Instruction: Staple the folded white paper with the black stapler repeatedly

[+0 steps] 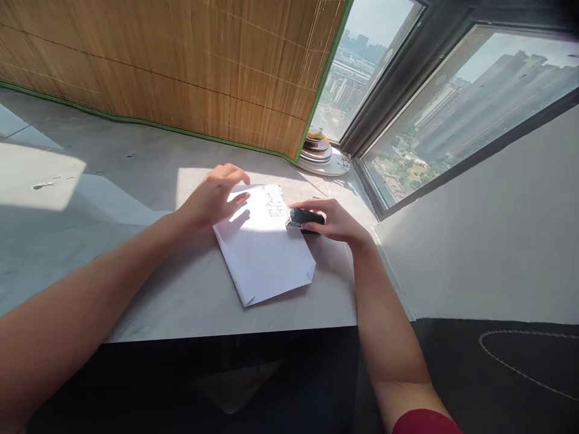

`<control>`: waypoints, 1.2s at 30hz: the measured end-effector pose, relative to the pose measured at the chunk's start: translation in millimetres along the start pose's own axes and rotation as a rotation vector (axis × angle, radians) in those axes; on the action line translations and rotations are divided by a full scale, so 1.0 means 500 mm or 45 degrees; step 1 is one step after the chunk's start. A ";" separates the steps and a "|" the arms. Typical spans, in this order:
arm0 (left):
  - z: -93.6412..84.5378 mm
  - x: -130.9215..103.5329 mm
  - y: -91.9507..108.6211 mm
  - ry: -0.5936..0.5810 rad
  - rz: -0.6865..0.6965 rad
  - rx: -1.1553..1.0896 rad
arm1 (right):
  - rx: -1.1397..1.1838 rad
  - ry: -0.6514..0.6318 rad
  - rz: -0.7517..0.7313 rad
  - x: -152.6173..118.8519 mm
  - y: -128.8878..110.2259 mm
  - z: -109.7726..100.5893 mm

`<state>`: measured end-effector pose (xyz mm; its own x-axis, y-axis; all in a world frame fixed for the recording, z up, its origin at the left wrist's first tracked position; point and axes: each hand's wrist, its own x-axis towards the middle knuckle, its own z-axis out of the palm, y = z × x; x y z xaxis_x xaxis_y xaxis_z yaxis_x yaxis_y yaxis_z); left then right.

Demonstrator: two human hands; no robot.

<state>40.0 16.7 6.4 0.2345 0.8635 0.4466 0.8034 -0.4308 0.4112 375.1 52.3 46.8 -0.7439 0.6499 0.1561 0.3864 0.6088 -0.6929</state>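
White sheets of paper (266,259) lie on the pale counter, with dark writing near the far right part and a folded near corner. My right hand (332,220) grips a black stapler (307,218), whose front end is at the right edge of the paper. Whether its jaws enclose the paper I cannot tell. Over the far left edge of the sheets is my left hand (221,196), thumb and fingers apart with nothing between them. Its shadow falls on the paper.
A grey-white counter (154,301) ends at a dark front edge. Along the back hangs a bamboo blind (181,66) with green trim. Stacked plates (319,154) stand in the corner by the window (474,114). A white wall (488,241) rises on the right.
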 end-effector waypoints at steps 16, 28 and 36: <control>0.011 -0.025 0.062 -0.785 0.545 -0.169 | -0.091 0.102 0.031 0.017 -0.027 0.029; 0.008 -0.022 0.061 -0.880 0.493 -0.079 | -0.176 0.122 0.011 0.018 -0.026 0.040; 0.011 -0.022 0.056 -0.888 0.504 -0.090 | -0.231 0.138 0.014 0.020 -0.026 0.049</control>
<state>62.9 -3.3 8.6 0.8010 0.5984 -0.0203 0.5584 -0.7344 0.3858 349.3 39.5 40.2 -0.6798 0.6963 0.2304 0.4936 0.6667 -0.5585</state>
